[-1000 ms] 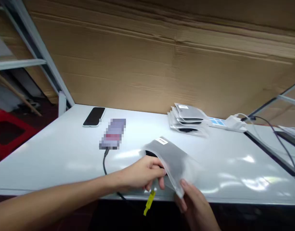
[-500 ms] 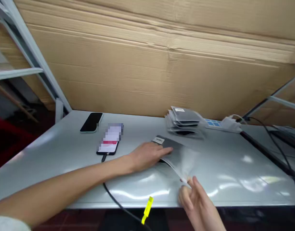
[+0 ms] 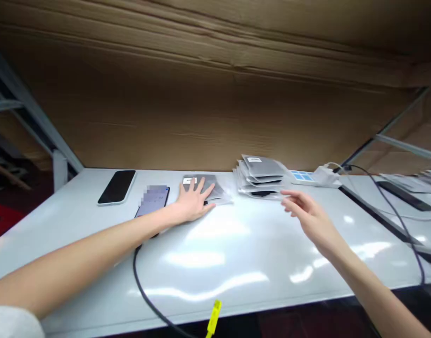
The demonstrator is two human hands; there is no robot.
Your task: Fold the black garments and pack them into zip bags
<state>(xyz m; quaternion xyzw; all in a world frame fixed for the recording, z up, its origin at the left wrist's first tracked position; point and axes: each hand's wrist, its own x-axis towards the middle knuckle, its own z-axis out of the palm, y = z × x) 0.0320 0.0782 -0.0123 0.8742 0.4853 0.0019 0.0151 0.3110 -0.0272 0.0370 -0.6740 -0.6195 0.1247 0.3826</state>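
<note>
My left hand (image 3: 195, 202) lies flat with fingers spread on a clear plastic pouch (image 3: 220, 192) holding a dark flat item, with a white label at its upper left. The hand covers part of the pouch. My right hand (image 3: 308, 216) hovers at the front right corner of a stack of similar labelled pouches (image 3: 259, 174). Its fingers are slightly bent and a little apart, with nothing visible in them. Whether the fingertips touch the stack I cannot tell.
Left of the pouch lie a lit phone (image 3: 155, 199) on a black cable (image 3: 145, 291) with a yellow tag (image 3: 214, 318), and a dark-screened phone (image 3: 117, 187). A white power strip (image 3: 303, 176) with a plugged-in charger (image 3: 326, 175) sits behind. A cardboard wall (image 3: 201, 108) closes the back.
The pouch has moved back and left, and now lies flat under my left hand. My right hand has let go of its edge and moved up and right to the stack.
</note>
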